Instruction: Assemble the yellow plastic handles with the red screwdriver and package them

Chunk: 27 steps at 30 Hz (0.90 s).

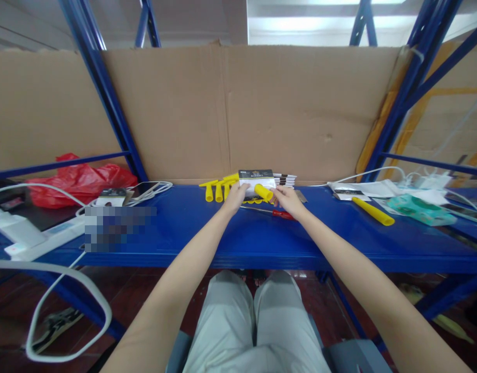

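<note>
My left hand (235,198) is closed on the left edge of a black-and-white card (257,177) at the back middle of the blue table. A yellow tube (263,192) lies across the front of the card. My right hand (288,201) pinches at the tube's right end, by the card's lower right corner. Several yellow tubes (219,192) stand out to the left of my left hand. Just below the hands lies a screwdriver with a red handle (284,214). Behind my right hand is a stack of cards (285,180).
A cardboard sheet (292,114) rises behind the blue table (207,233). To the right are another yellow tube (373,211) and a green packet (420,208). On the left are a red bag (83,181), a white power strip (52,238) and cables.
</note>
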Motion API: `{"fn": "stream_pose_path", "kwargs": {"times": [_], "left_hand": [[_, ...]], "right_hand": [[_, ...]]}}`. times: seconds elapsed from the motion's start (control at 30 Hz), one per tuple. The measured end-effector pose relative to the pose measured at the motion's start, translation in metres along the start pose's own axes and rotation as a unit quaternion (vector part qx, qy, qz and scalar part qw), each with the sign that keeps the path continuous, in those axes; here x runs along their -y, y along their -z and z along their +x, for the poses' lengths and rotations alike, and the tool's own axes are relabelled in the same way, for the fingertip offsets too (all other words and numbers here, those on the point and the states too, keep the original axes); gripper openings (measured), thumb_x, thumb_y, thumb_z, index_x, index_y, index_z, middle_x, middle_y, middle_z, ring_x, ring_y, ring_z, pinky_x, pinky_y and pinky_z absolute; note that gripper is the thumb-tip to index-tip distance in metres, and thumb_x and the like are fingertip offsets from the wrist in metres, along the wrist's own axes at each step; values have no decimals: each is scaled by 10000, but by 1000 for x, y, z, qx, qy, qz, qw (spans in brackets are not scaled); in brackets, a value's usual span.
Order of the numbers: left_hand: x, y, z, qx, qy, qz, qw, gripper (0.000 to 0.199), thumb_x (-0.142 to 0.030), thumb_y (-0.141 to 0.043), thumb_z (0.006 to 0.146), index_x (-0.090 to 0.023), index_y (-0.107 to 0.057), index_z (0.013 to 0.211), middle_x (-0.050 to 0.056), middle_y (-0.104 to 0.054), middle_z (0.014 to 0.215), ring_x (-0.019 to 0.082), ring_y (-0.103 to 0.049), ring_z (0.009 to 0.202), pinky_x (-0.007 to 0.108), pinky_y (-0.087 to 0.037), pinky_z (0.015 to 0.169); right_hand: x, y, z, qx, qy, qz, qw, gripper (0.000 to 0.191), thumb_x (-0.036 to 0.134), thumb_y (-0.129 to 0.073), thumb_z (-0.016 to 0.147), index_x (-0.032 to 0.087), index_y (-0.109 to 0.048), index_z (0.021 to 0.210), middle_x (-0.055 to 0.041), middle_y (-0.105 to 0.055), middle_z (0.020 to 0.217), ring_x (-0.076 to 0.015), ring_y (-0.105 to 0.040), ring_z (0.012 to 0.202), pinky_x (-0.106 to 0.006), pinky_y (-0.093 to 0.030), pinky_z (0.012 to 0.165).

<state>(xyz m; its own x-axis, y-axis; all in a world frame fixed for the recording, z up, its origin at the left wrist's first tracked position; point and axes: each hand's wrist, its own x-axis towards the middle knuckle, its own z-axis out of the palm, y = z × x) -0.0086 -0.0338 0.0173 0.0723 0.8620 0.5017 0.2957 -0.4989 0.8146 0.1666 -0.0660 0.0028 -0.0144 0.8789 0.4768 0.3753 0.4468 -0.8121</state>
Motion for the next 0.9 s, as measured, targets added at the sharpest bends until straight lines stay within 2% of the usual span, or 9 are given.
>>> {"fn": "stream_pose_path", "kwargs": {"times": [0.07,0.13,0.27,0.37,0.5,0.67,0.77,0.9], "left_hand": [[-2,2,0,6,2,-39,999,349,-233,-410,799,-129,-697,968,37,-730,1004,224,-612,1056,295,-459,940],[-2,4,0,-1,2,-56,998,336,-250,-426,790,-127,-695,950,38,-732,971,235,-606,1057,309,-453,945],[1,4,0,-8,-15,-84,996,295,-274,-451,772,-134,-686,881,42,-731,917,247,-611,1026,341,-448,949],[6,3,1,-17,-26,-118,993,259,-297,-476,768,-140,-674,824,54,-729,910,254,-623,994,359,-453,942],[13,3,3,-47,-35,-182,982,323,-434,-502,814,-155,-666,816,61,-726,869,257,-639,994,358,-467,928],[19,4,9,-18,-44,-298,953,560,-652,-403,845,-156,-662,876,75,-724,829,247,-678,937,354,-524,842],[20,5,10,-33,-48,-296,953,625,-694,-355,850,-153,-665,887,81,-725,819,235,-687,913,348,-532,825],[21,6,9,-71,-42,-245,966,621,-666,-335,877,-151,-682,887,87,-726,819,235,-686,917,352,-521,854]], "right_hand": [[4,0,-2,16,-15,38,999,300,477,-577,790,205,-553,666,11,-612,578,-121,-539,473,-238,-405,468],[8,0,-4,25,-34,100,994,289,485,-625,757,206,-567,705,20,-612,573,-119,-544,481,-228,-392,462],[13,1,-8,44,-72,216,973,336,497,-725,663,207,-571,736,33,-622,601,-102,-543,483,-224,-398,477],[14,3,-9,54,-84,259,961,396,513,-781,593,205,-555,699,36,-623,605,-91,-537,481,-218,-388,475],[14,4,-9,63,-76,284,954,417,513,-811,562,203,-558,681,41,-625,615,-79,-527,495,-214,-391,490],[13,4,-9,77,-64,285,953,383,492,-806,591,202,-577,693,40,-623,636,-79,-519,511,-225,-394,505],[12,4,-10,81,-61,283,954,407,508,-813,567,198,-581,689,38,-627,642,-81,-522,516,-229,-402,516],[12,4,-10,83,-57,284,953,407,505,-811,572,196,-571,683,38,-624,644,-82,-523,521,-229,-399,517]]}}
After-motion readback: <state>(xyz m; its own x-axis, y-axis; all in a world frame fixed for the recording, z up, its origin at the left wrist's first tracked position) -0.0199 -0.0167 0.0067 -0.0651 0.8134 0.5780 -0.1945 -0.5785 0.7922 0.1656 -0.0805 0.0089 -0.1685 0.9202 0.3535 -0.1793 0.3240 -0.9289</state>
